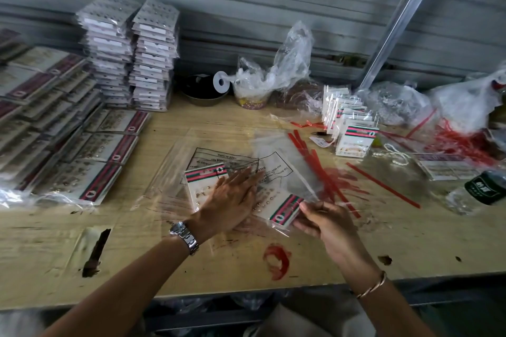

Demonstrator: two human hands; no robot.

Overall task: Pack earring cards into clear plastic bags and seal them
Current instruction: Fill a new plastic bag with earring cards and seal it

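Note:
A white earring card (282, 210) with a green and red striped end lies inside a clear plastic bag (276, 169) printed with a warning label. My right hand (323, 220) pinches the bag's near corner at the card's striped end. My left hand (232, 200) lies flat, fingers spread, pressing on the bag and card. A second striped earring card (200, 180) sits under another clear bag (175, 172) just left of my left hand. Unpacked earring cards (353, 134) stand in a row at the right.
Bagged card piles (82, 161) cover the left of the wooden table (191, 262); two tall stacks (131, 57) stand behind. Red peel strips (323, 172) litter the middle right. A tape roll (221, 82), crumpled plastic bags (276, 68) and a bottle (482, 186) lie beyond.

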